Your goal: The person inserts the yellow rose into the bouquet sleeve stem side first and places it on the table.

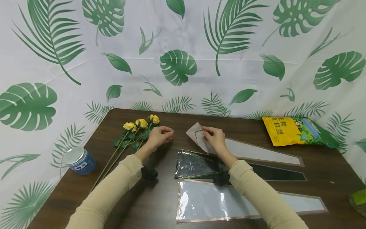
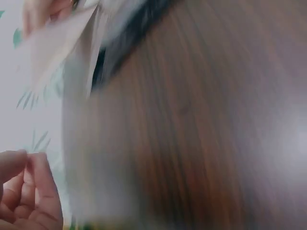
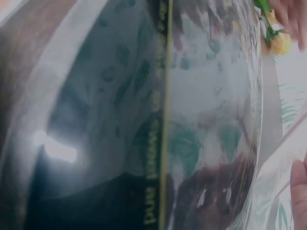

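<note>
My right hand pinches the raised, pinkish wide end of a pale, tapered plastic flower sleeve, whose narrow end lies on the table. That lifted end shows blurred in the left wrist view, close to the right hand. In the air beside three yellow roses, my left hand has curled fingers, thumb against forefinger; nothing shows between them. A black flower sleeve with clear film and gold lines lies under my right wrist. Nearest me is another pale sleeve with a copper-coloured border.
On the left stands a blue can with a silver lid. A yellow and green printed bag lies at the back right. Something green shows at the right edge. Behind the dark wooden table hangs a leaf-patterned cloth.
</note>
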The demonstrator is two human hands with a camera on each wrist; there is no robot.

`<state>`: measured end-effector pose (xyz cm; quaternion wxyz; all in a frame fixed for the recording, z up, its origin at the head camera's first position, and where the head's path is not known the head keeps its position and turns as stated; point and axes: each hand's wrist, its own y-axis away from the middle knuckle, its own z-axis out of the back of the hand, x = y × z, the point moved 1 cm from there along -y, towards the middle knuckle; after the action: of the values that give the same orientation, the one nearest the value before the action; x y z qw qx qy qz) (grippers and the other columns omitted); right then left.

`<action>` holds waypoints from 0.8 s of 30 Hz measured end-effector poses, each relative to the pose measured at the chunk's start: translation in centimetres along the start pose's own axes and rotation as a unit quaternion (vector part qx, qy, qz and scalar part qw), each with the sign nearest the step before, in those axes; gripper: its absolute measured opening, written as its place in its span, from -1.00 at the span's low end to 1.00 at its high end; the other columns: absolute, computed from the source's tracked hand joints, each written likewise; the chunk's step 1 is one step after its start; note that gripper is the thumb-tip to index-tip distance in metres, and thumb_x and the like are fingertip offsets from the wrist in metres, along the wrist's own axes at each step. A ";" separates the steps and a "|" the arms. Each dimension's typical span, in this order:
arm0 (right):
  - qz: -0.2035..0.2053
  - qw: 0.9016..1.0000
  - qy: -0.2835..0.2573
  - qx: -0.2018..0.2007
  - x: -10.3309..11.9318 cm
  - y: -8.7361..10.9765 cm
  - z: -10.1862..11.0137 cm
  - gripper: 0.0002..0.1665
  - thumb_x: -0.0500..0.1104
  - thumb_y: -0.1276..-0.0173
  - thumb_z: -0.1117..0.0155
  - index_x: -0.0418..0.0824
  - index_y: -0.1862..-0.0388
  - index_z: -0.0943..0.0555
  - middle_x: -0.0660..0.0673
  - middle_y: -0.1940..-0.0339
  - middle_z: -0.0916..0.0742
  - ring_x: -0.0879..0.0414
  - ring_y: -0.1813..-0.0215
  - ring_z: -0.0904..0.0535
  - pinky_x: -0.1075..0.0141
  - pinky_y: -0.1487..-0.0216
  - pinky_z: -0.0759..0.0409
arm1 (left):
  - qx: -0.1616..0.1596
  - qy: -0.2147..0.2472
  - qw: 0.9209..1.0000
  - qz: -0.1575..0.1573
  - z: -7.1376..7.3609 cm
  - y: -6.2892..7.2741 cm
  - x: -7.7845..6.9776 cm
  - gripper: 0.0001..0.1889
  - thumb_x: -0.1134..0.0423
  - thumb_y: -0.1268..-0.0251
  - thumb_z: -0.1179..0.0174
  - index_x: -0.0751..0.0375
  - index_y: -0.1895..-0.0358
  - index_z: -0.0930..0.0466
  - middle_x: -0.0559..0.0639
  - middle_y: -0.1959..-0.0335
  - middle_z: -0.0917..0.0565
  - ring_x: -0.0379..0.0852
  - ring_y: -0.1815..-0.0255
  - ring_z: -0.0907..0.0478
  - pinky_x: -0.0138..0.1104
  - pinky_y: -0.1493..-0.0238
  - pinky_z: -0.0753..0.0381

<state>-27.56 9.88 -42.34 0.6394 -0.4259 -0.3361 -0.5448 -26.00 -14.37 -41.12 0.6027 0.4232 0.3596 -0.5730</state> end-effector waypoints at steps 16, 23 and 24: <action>-0.007 1.000 -0.021 0.001 -0.4 -0.3 0.2 -0.72 -0.37 -0.30 -0.21 -0.43 0.02 -0.62 -0.38 0.19 -0.71 -0.04 0.30 -0.69 0.35 0.29 -0.67 | -0.018 -0.258 0.966 0.013 9.6 5.1 4.6 -0.79 0.26 -0.14 -0.30 0.36 0.25 -0.63 0.14 0.42 -0.71 -0.08 0.46 -0.62 -0.28 0.41 -0.59; -0.004 1.000 -0.019 -0.005 -0.2 -0.2 0.3 -0.73 -0.36 -0.29 -0.22 -0.45 0.04 -0.62 -0.38 0.19 -0.71 -0.04 0.31 -0.70 0.39 0.32 -0.66 | 0.023 -0.242 0.970 0.019 8.3 5.0 4.0 -0.77 0.33 -0.17 -0.23 0.41 0.15 -0.62 0.16 0.35 -0.69 -0.06 0.41 -0.63 -0.23 0.36 -0.62; -0.005 1.000 -0.021 -0.006 -0.2 -0.2 0.4 -0.72 -0.36 -0.29 -0.23 -0.45 0.04 -0.62 -0.38 0.19 -0.71 -0.07 0.30 -0.70 0.37 0.31 -0.66 | 0.042 -0.216 0.975 0.028 8.1 4.9 3.6 -0.74 0.34 -0.21 -0.20 0.42 0.08 -0.60 0.19 0.30 -0.68 -0.05 0.35 -0.63 -0.24 0.32 -0.64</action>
<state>-27.78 10.29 -42.32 0.6271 -0.4393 -0.3482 -0.5408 -21.27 -23.27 -40.90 0.6635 0.3243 0.1841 -0.6486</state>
